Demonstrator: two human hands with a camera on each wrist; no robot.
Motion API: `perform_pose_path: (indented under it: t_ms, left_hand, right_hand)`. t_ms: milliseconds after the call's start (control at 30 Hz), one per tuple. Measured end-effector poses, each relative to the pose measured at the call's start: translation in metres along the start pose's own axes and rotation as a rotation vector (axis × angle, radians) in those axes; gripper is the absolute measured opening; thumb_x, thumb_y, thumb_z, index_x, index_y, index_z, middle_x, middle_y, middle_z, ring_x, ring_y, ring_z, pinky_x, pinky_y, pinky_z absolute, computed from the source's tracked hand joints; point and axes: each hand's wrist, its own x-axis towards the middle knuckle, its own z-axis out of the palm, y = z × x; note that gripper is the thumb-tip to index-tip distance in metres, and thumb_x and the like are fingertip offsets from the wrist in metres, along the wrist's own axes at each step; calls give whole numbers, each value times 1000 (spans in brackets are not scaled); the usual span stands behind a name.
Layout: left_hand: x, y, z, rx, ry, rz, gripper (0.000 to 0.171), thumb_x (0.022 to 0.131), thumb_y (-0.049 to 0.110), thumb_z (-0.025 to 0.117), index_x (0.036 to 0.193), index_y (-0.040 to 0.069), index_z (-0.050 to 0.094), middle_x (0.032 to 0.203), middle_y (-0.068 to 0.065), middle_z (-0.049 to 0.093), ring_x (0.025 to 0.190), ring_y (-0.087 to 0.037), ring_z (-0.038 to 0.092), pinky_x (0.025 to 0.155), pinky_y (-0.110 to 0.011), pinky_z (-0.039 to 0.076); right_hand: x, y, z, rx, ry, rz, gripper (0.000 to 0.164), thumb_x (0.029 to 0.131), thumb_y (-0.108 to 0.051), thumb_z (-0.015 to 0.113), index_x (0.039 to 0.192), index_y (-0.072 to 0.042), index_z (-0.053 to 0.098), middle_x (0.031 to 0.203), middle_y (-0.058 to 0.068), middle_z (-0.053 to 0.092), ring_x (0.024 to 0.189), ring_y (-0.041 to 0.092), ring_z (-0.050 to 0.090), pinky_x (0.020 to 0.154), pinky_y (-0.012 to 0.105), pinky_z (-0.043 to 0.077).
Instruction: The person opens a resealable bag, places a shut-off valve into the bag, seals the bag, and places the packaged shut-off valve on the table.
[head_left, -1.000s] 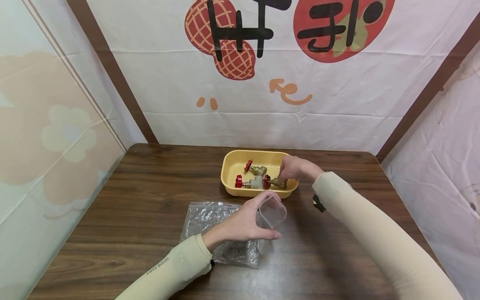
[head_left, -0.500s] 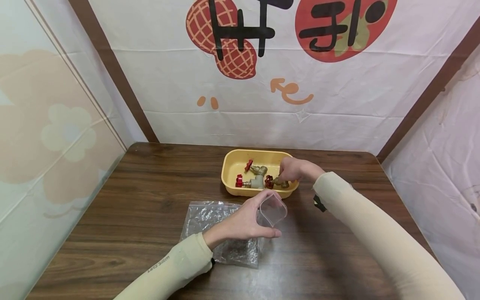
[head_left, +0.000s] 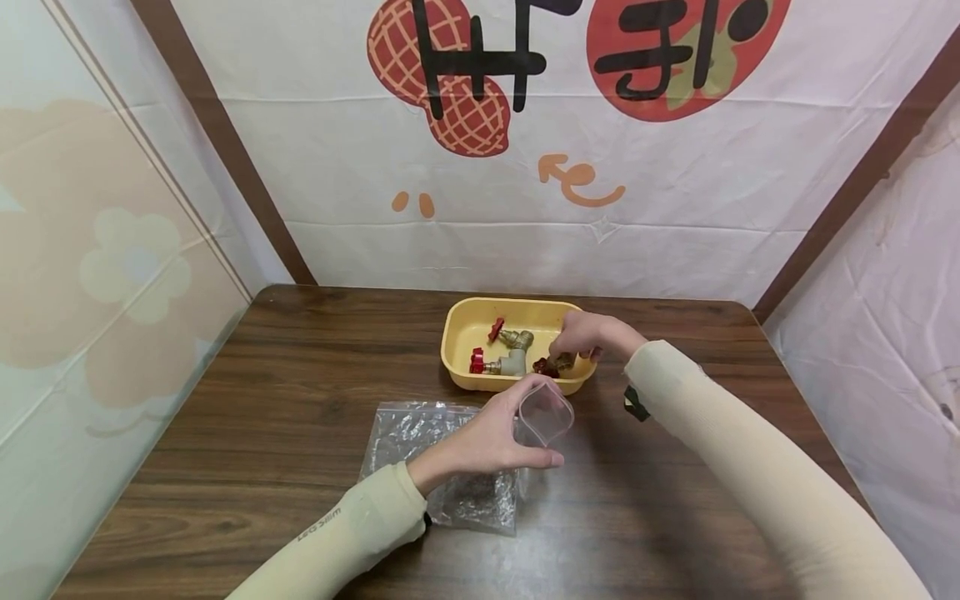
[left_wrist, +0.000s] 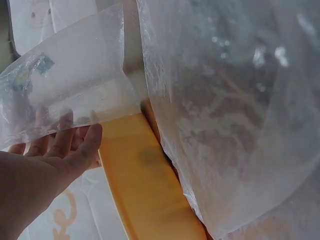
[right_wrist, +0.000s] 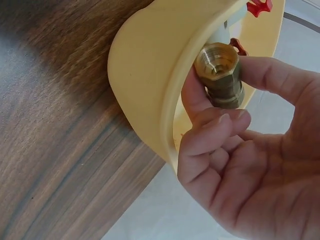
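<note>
In the head view my left hand [head_left: 491,433] holds a clear plastic bag [head_left: 544,414], its mouth spread wide between thumb and fingers. The left wrist view shows the film of this bag [left_wrist: 85,75] over the fingertips. My right hand [head_left: 588,335] reaches into a yellow plastic bin [head_left: 450,377] and grips a brass valve with a red handwheel. Seen from the right wrist, the thumb and fingers are round the body of the brass valve [right_wrist: 222,82], its threaded open end facing the camera. To its left in the bin lie another brass valve [head_left: 517,339] and a grey-bodied valve [head_left: 513,363], both with red handwheels.
A second clear zip bag [head_left: 420,429] lies flat on the dark wooden table [head_left: 285,417], partly under my left forearm. Printed cloth [head_left: 510,250] hangs behind the table's back edge and along both sides.
My right hand has shifted slightly and turned the brass valve, so its handwheel sits lower and farther right. The left hand still holds the bag in nearly the same place.
</note>
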Motion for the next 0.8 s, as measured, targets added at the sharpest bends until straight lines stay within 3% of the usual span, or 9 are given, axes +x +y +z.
perform_pose_path:
  t_ms: [367, 600, 800]
  left_hand:
    - [4, -1, 2, 3, -5, 20, 70, 81, 27, 93, 136, 22, 50, 124, 6, 61, 119, -19, 60, 100, -46, 53]
    - [7, -1, 5, -2, -4, 13, 74, 80, 25, 93, 140, 17, 50, 124, 6, 62, 116, -17, 61, 97, -38, 54]
    - [10, -3, 8, 3, -13, 4, 73, 80, 26, 93, 139, 18, 50, 125, 7, 62, 116, -16, 62, 95, -34, 55]
  right_hand:
    - [-1, 2, 6, -19, 107, -42, 45, 91, -15, 63, 54, -19, 38, 52, -7, 28, 43, 8, 26, 43, 24, 31]
    - [-10, 1, 6, -24, 189, -60, 44, 91, -16, 63, 55, -18, 38, 52, -6, 28, 43, 8, 26, 43, 25, 30]
    - [-21, 0, 3, -47, 262, -128, 43, 90, -17, 65, 54, -18, 41, 51, -7, 30, 47, 9, 25, 47, 26, 27]
